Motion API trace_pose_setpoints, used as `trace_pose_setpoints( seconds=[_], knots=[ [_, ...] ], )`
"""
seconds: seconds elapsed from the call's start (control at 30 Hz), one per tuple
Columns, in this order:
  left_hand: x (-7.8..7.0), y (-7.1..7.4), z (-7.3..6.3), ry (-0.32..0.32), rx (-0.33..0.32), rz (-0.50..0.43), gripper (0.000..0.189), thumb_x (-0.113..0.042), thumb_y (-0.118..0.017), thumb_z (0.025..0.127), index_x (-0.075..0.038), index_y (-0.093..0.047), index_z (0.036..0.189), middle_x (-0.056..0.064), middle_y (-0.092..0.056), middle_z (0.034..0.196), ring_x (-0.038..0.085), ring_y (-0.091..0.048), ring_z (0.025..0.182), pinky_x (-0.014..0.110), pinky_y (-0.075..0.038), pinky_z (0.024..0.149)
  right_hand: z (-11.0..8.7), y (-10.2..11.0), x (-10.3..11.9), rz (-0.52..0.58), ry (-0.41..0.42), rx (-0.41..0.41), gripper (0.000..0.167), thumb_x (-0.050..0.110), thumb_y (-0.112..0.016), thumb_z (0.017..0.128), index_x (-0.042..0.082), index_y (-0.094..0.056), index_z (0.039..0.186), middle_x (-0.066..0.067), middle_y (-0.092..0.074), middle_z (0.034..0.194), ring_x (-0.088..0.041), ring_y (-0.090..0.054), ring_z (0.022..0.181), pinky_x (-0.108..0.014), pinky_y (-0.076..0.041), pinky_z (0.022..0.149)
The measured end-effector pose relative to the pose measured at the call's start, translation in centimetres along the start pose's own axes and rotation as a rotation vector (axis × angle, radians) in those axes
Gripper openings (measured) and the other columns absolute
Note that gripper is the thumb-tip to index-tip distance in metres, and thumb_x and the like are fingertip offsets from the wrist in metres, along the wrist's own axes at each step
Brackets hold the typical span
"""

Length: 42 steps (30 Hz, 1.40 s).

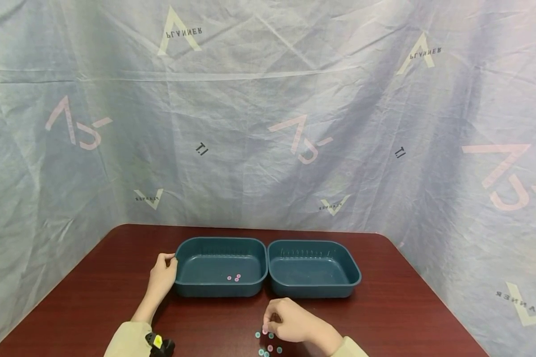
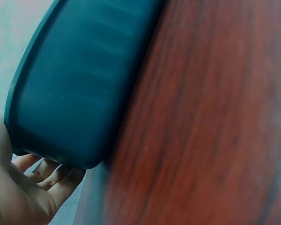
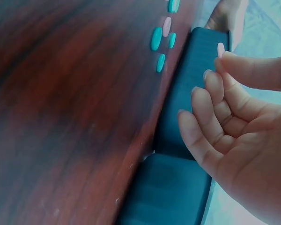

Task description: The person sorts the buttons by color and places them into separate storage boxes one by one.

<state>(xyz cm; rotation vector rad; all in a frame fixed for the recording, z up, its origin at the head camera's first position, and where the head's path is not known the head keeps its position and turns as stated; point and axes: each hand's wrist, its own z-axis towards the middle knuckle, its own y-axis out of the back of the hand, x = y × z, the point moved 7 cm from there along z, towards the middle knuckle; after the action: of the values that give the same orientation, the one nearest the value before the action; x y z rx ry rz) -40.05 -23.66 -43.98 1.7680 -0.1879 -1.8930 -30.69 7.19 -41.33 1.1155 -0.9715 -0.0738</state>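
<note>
My right hand [image 1: 290, 320] pinches a small pink button [image 3: 220, 49] between thumb and forefinger, just above the table. Below those fingers lie several loose buttons, among them a teal button [image 1: 257, 335] and a pink button [image 1: 270, 348]. At the left, my left hand [image 1: 163, 275] grips the end of the left blue plastic bin [image 1: 214, 290]. In the left wrist view its thumb is at the rim and its fingers [image 2: 61, 180] curl against the bin's end wall. Inside that bin lie three pink buttons [image 1: 236, 279].
A second blue bin [image 1: 312, 291] stands right beside the first, their ends touching or nearly so; no buttons show in it. Both rest on a dark red wooden table [image 1: 214, 322]. A printed grey cloth [image 1: 245, 173] hangs behind and at the sides.
</note>
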Motion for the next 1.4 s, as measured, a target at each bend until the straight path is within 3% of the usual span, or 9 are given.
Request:
trace_pose_setpoints(
  seconds=[0.43, 0.7, 1.4],
  knots=[
    [-0.1, 0.0, -0.1, -0.004, 0.003, -0.002, 0.041, -0.023, -0.03, 0.101, 0.004, -0.036, 0.132, 0.032, -0.04, 0.136, 0.046, -0.04, 0.122, 0.055, -0.035, 0.094, 0.5, 1.4, 0.7, -0.06, 0.037, -0.084, 0.015, 0.007, -0.06, 0.085, 0.017, -0.065, 0.076, 0.013, -0.055, 0.075, 0.006, -0.041, 0.057, -0.013, -0.039, 0.056],
    [-0.2, 0.0, -0.1, -0.005, 0.004, -0.002, 0.042, -0.023, -0.03, 0.101, 0.004, -0.036, 0.132, 0.032, -0.04, 0.135, 0.045, -0.042, 0.121, 0.055, -0.036, 0.093, 1.1, 2.3, 1.4, -0.036, 0.057, -0.144, 0.014, 0.01, -0.06, 0.089, 0.017, -0.063, 0.077, 0.011, -0.053, 0.072, 0.005, -0.04, 0.057, -0.013, -0.038, 0.054],
    [0.4, -0.2, 0.1, -0.028, -0.025, 0.013, 0.039, -0.021, -0.031, 0.1, 0.003, -0.039, 0.13, 0.03, -0.047, 0.129, 0.041, -0.048, 0.114, 0.052, -0.039, 0.088, 2.8, 3.3, 0.8, -0.008, 0.072, -0.212, 0.014, 0.012, -0.058, 0.091, 0.018, -0.063, 0.08, 0.009, -0.05, 0.074, 0.002, -0.041, 0.057, -0.015, -0.037, 0.054]
  ],
)
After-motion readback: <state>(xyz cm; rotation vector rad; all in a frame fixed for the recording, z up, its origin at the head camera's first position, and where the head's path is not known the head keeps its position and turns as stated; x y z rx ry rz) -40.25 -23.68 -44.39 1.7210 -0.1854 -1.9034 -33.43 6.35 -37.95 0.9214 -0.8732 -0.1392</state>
